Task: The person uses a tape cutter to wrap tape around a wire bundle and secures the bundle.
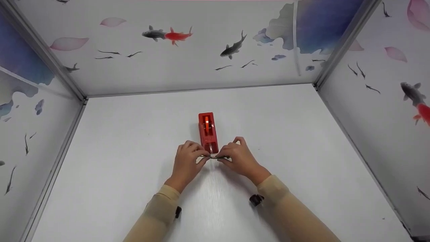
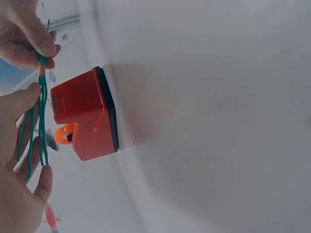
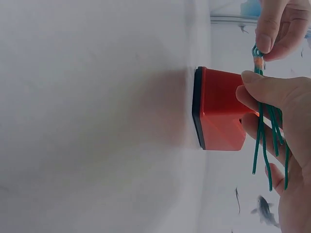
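Observation:
A thin bundle of green wires (image 2: 43,116) is held between the two hands, just in front of a red tape dispenser (image 1: 209,138). My left hand (image 1: 188,157) pinches the bundle between thumb and fingers on its left side. On the other side my right hand (image 1: 239,158) pinches it too, thumb against fingers. Between the two grips, the right wrist view shows a short orange band (image 3: 258,63) round the wires. Loose wire ends fan out past the fingers in both wrist views. Parts of the bundle are hidden behind the fingertips.
An orange ring (image 2: 63,135) sits in the dispenser, which stands on the white tabletop (image 1: 134,134) beyond the hands. Panels printed with fish, such as the back panel (image 1: 201,67), enclose the table at the back and both sides.

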`<state>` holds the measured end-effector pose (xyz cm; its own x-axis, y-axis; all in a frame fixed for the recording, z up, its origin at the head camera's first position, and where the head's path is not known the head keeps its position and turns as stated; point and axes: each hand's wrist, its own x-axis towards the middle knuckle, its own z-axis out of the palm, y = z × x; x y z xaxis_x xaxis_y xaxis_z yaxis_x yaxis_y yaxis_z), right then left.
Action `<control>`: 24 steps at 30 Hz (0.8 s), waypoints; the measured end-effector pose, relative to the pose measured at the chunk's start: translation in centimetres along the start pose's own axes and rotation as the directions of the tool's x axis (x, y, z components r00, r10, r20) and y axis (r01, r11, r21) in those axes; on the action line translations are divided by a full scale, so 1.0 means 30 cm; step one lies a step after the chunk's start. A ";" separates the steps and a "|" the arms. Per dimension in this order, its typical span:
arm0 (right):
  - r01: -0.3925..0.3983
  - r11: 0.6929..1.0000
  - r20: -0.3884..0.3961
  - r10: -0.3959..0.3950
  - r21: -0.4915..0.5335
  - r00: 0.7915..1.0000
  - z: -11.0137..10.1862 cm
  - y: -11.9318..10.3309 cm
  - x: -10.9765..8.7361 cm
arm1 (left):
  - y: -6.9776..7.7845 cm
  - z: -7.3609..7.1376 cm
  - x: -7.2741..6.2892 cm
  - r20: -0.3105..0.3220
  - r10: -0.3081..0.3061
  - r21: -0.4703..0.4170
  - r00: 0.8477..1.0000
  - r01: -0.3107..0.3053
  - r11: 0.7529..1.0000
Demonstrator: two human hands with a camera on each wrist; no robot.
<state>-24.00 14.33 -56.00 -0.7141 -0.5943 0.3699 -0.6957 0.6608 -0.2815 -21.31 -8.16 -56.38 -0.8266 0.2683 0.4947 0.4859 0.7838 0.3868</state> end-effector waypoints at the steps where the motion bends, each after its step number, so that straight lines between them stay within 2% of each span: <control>1: 0.010 1.000 -0.016 -0.010 -0.011 1.000 -0.001 0.000 0.001 | 0.001 -0.001 0.001 0.001 0.002 0.004 1.000 -0.002 1.000; 5: 0.047 0.998 -0.077 -0.051 -0.046 0.996 -0.003 0.000 0.004 | 0.003 -0.001 0.004 0.003 -0.005 0.039 1.000 0.005 0.999; 13: 0.069 0.995 -0.147 -0.079 -0.072 0.986 0.005 0.000 0.004 | 0.012 0.001 0.000 0.054 -0.088 0.128 0.995 0.080 0.988; 19: 0.043 0.996 -0.163 -0.054 -0.072 0.985 0.010 -0.004 -0.001 | 0.020 -0.003 -0.001 0.060 -0.103 0.093 0.993 0.097 0.991; 24: -0.027 0.999 -0.118 0.023 -0.032 0.993 0.018 -0.007 -0.006 | 0.016 -0.003 -0.007 0.038 -0.107 0.076 0.994 0.103 0.992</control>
<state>-23.77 14.04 -56.48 -0.7157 -0.5207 0.4655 -0.6736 0.6909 -0.2627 -20.88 -7.88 -56.22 -0.8839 0.2044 0.4206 0.3746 0.8478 0.3753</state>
